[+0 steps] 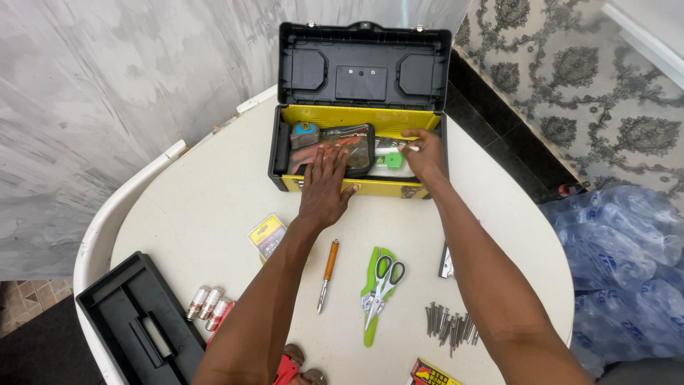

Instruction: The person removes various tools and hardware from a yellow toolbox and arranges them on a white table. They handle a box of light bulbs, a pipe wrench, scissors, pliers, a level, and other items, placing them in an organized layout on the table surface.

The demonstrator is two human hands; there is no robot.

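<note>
Yellow-and-black plastic toolbox (360, 187), lid up, at the far side of the white bench (206, 207). Left hand (325, 182) flat, fingers spread, pressing a dark blister pack (349, 142) of red-handled tools inside the box. Right hand (425, 153) at the box's right end, fingertips closed on something small and pale; exactly what, hard to tell. Pack probably light, stiff, slick-faced: best taken by its edges. Box likely heavy once filled; rigid, best lifted by the lid handle. Nearby: green scissors (380, 289), orange-handled screwdriver (327, 274), nails (449, 324).
</note>
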